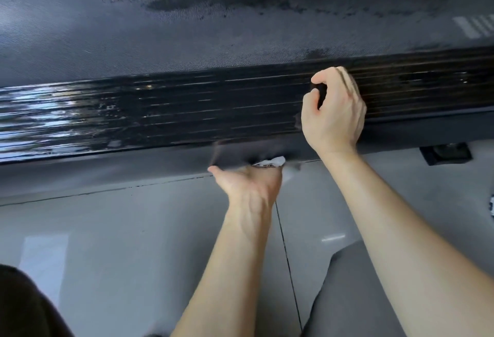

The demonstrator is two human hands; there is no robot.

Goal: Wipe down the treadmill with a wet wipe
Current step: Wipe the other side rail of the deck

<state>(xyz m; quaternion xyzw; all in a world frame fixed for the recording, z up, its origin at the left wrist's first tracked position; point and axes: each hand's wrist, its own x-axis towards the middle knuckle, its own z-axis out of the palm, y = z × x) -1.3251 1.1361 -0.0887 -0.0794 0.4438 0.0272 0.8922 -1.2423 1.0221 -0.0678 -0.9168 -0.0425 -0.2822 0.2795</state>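
Left grip (248, 184) holds wipe (270, 161); treadmill (187, 112) wet, floor (120, 230) grey.

Fingers of left hand (248, 184) motion-blurred, wet wipe (270, 162) mostly hidden, treadmill (213, 109) cropped

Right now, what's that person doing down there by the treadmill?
A person is wiping the treadmill. Their left hand holds a white wet wipe against its lower side, blurred with motion. Their right hand rests, fingers loosely curled, on the ribbed side rail, which shines wet with streaks. The belt beyond has damp patches too.
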